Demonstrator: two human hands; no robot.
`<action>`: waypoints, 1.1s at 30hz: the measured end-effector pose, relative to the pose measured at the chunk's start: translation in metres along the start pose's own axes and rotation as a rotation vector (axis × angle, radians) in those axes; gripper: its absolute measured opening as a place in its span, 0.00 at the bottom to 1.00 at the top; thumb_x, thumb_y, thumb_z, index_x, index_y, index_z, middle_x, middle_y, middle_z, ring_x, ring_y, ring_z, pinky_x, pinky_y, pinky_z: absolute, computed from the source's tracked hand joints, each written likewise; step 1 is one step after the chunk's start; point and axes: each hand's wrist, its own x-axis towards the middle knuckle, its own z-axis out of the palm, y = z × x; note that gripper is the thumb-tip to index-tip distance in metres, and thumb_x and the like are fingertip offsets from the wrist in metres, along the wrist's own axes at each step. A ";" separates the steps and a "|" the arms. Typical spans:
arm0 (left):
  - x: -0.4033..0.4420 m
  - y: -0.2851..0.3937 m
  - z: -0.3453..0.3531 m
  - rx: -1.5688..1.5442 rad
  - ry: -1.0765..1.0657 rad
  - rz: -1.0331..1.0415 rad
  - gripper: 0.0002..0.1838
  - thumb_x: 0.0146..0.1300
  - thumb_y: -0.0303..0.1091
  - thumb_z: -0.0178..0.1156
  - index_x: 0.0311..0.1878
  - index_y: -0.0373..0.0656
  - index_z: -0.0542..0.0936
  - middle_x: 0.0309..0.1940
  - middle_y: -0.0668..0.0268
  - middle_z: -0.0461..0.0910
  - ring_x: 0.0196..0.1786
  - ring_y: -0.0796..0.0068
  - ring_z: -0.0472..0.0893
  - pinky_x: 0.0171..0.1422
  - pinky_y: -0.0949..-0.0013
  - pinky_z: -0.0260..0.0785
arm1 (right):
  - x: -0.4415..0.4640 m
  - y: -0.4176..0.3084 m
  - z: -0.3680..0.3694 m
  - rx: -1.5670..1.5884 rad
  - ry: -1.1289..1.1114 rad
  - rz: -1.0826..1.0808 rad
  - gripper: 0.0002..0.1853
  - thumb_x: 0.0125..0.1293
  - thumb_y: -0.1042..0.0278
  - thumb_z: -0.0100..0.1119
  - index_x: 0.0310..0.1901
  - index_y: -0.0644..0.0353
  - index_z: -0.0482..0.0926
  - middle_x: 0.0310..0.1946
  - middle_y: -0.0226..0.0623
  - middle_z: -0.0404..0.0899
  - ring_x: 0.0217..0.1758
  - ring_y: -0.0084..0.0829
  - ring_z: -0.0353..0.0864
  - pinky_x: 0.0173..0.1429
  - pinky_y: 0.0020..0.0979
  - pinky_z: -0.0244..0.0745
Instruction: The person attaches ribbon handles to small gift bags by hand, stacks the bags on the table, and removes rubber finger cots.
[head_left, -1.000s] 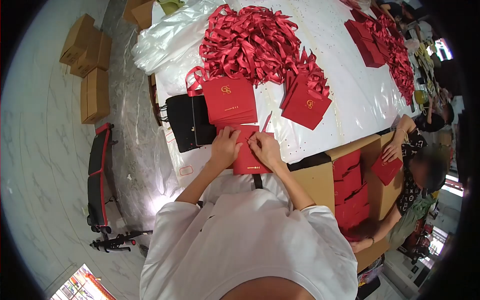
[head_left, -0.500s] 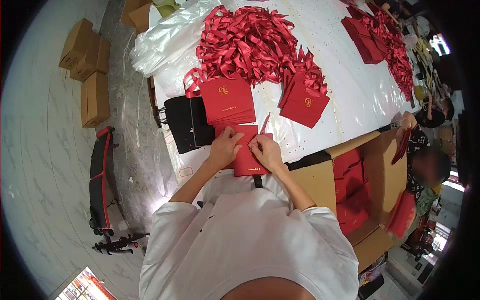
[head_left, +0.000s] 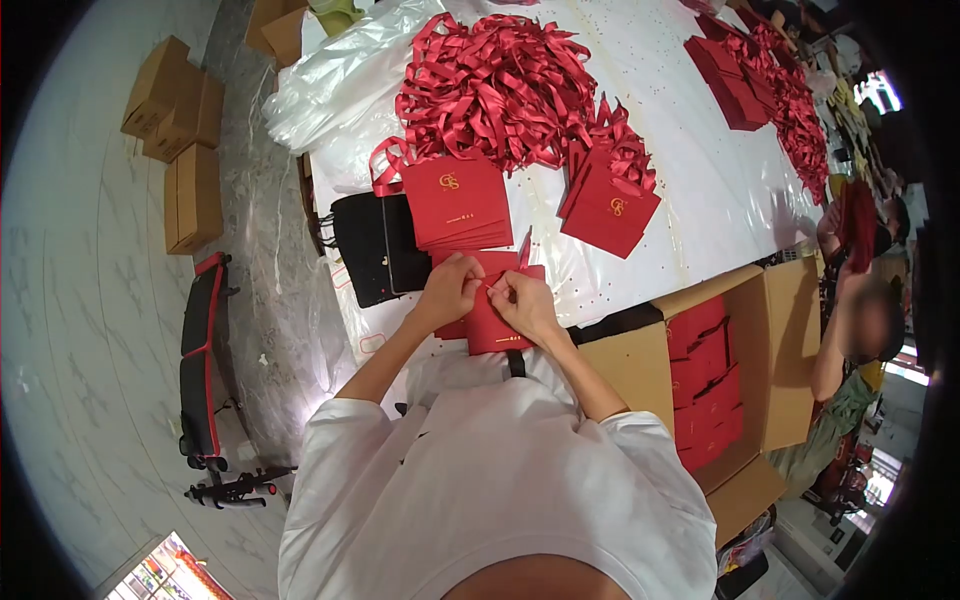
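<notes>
A red paper bag point(head_left: 492, 335) with small gold lettering lies flat at the table's front edge, under both of my hands. My left hand point(head_left: 452, 290) is closed above its left side, thumb and forefinger pinched together; what they hold is too small to make out. My right hand point(head_left: 524, 303) pinches a red ribbon over the bag's upper part, and a loose ribbon end point(head_left: 525, 248) sticks up beyond the fingers. Just past my hands sits a stack of red bags point(head_left: 457, 195) with a gold logo. More red bags point(head_left: 612, 210) with ribbons lie to its right.
A large heap of red ribbons point(head_left: 495, 90) covers the far middle beside clear plastic sheeting point(head_left: 340, 85). Black cloth point(head_left: 362, 250) lies at left. An open carton point(head_left: 790, 350) holding red bags stands at right, near another person's arm point(head_left: 830, 345). Cardboard boxes point(head_left: 195, 200) stand on the floor.
My left fingers have drawn up into a pinch, and my right hand has shifted slightly left. The person at right has raised red items away from the carton.
</notes>
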 end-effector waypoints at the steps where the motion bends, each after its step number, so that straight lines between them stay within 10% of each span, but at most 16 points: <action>1: -0.001 0.001 0.000 0.000 -0.001 -0.001 0.10 0.53 0.21 0.60 0.39 0.39 0.74 0.30 0.57 0.76 0.35 0.53 0.79 0.41 0.57 0.73 | 0.000 -0.001 0.001 0.001 -0.001 0.000 0.11 0.58 0.62 0.65 0.28 0.61 0.78 0.24 0.43 0.81 0.28 0.44 0.83 0.35 0.42 0.76; 10: -0.002 0.022 0.013 0.132 0.073 -0.067 0.05 0.57 0.26 0.58 0.37 0.40 0.76 0.26 0.56 0.81 0.34 0.54 0.83 0.38 0.57 0.74 | 0.004 -0.011 -0.006 0.243 -0.106 0.341 0.09 0.57 0.65 0.64 0.24 0.61 0.80 0.21 0.42 0.81 0.27 0.42 0.84 0.35 0.39 0.77; 19: 0.004 0.024 0.003 -0.077 0.022 -0.077 0.06 0.57 0.31 0.61 0.36 0.40 0.79 0.25 0.58 0.82 0.31 0.55 0.83 0.37 0.57 0.75 | 0.003 -0.015 -0.021 -0.135 0.062 -0.159 0.09 0.60 0.66 0.67 0.32 0.62 0.80 0.23 0.36 0.80 0.26 0.31 0.81 0.33 0.32 0.74; 21: 0.004 0.029 0.000 -0.097 0.019 -0.140 0.09 0.56 0.32 0.68 0.39 0.41 0.82 0.27 0.62 0.83 0.25 0.72 0.79 0.31 0.70 0.71 | 0.007 -0.022 -0.040 0.112 -0.123 -0.052 0.08 0.61 0.67 0.67 0.34 0.61 0.79 0.27 0.38 0.80 0.29 0.36 0.82 0.35 0.36 0.75; 27: -0.009 0.035 0.020 0.015 0.162 -0.083 0.09 0.54 0.29 0.69 0.39 0.41 0.83 0.32 0.61 0.80 0.28 0.67 0.79 0.31 0.68 0.71 | 0.028 0.009 -0.047 0.035 -0.086 -0.183 0.06 0.64 0.67 0.62 0.37 0.59 0.84 0.28 0.40 0.81 0.29 0.34 0.82 0.39 0.33 0.76; 33: -0.015 0.043 0.027 0.016 0.274 0.147 0.05 0.56 0.24 0.66 0.37 0.40 0.84 0.32 0.60 0.78 0.33 0.61 0.80 0.36 0.64 0.73 | 0.055 0.012 -0.062 0.064 -0.574 0.040 0.09 0.65 0.67 0.63 0.34 0.65 0.84 0.23 0.33 0.81 0.27 0.20 0.74 0.36 0.27 0.71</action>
